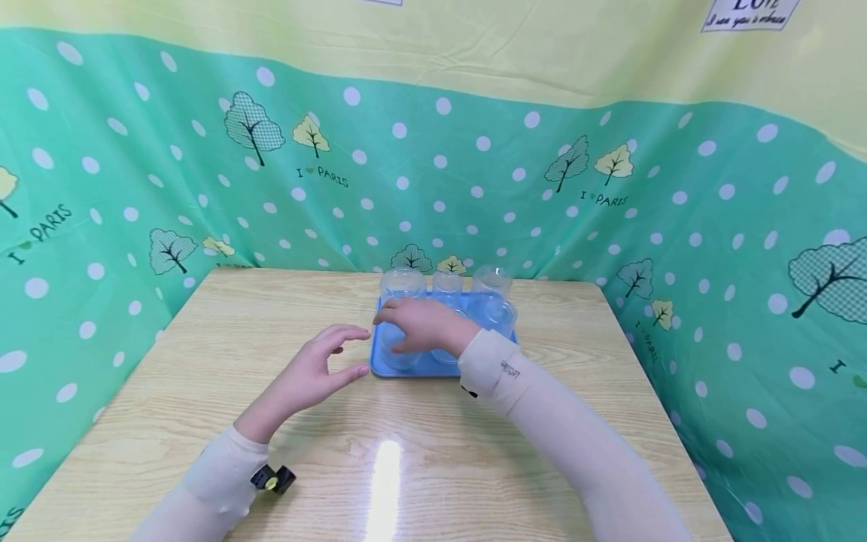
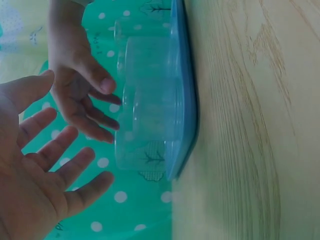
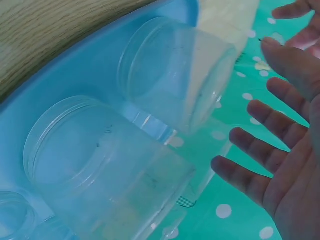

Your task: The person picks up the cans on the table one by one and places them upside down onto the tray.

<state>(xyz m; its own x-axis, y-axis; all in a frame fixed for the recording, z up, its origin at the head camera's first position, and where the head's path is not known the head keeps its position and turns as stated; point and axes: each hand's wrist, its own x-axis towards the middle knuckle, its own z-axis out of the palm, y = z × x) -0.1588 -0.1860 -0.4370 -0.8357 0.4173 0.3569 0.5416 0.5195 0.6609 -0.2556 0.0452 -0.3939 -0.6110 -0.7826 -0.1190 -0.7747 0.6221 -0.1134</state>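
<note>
Several clear, see-through jars stand upright on a blue tray [image 1: 433,371] at the far middle of the table. My right hand [image 1: 430,325] reaches over the front-left jar [image 1: 401,358], its fingers loosely bent and apart from the plastic. In the right wrist view, two large jars [image 3: 105,155] lie just beyond those spread fingers. Left of the tray, my left hand [image 1: 318,369] hangs above the table with thumb and fingers apart, holding nothing. The left wrist view shows both hands beside the jars [image 2: 155,110]. My right forearm partly covers the tray's right front.
A light wood table [image 1: 284,316] extends around the tray. Behind it and at both sides hangs a green and yellow curtain [image 1: 474,181] with white dots and printed trees. Two jars, the back-left jar [image 1: 403,280] and back-right jar [image 1: 492,280], stand near that curtain.
</note>
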